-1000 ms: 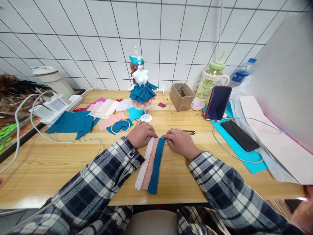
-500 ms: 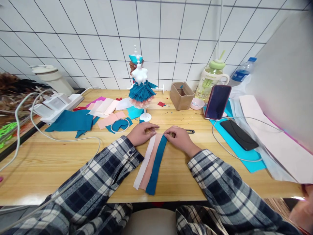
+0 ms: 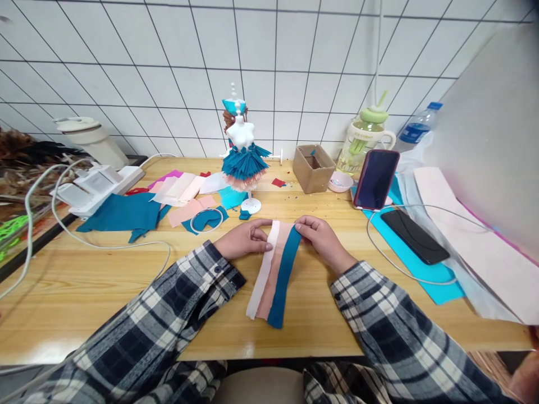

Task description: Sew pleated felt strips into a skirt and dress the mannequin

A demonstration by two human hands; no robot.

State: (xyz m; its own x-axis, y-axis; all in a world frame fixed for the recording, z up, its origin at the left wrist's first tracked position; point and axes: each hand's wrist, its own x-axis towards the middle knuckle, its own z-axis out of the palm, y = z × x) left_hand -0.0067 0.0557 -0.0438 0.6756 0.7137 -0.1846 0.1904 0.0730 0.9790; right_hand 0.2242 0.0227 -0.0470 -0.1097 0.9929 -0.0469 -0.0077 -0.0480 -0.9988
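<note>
Layered strips of crepe-like paper hang between my hands: a white strip (image 3: 261, 280), a pink strip (image 3: 273, 275) and a teal strip (image 3: 284, 283), overlapping side by side. My left hand (image 3: 244, 238) pinches the white edge near the top, thumb in front and fingers behind. At the top of the teal edge, my right hand (image 3: 320, 238) grips the strips between thumb and fingers. Beyond the hands stands a small white mannequin (image 3: 241, 134) wearing a pleated teal skirt (image 3: 245, 163) with a pink layer below.
Teal paper (image 3: 122, 212), pink scraps (image 3: 191, 209) and a white ring (image 3: 206, 220) lie at left, near a power strip (image 3: 101, 188) and its cable. A cardboard box (image 3: 314, 169), pink bowl (image 3: 340, 182), propped phone (image 3: 376, 179) and black phone (image 3: 416, 237) stand or lie at right.
Both hands have lifted the top of the layered strips off the table and shifted slightly right. My left hand now pinches the white edge lower, with its thumb in front.
</note>
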